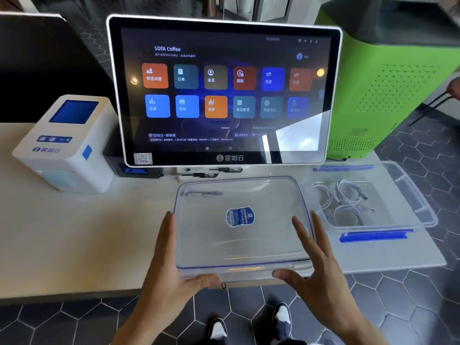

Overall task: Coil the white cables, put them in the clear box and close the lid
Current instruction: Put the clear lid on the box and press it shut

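Both hands, left hand (171,260) and right hand (313,260), flank the clear lid (239,242) with straight fingers (gripping nothing); coiled white cables (346,200) already lie in the clear box (423,212) alongside, so square the lid's corners before pressing.

Both forearms are bare, no sleeves showing. The left hand (171,267) and right hand (316,265) wear no gloves, rings or watch. On the feet, dark navy shoes (282,319) with white toe caps.
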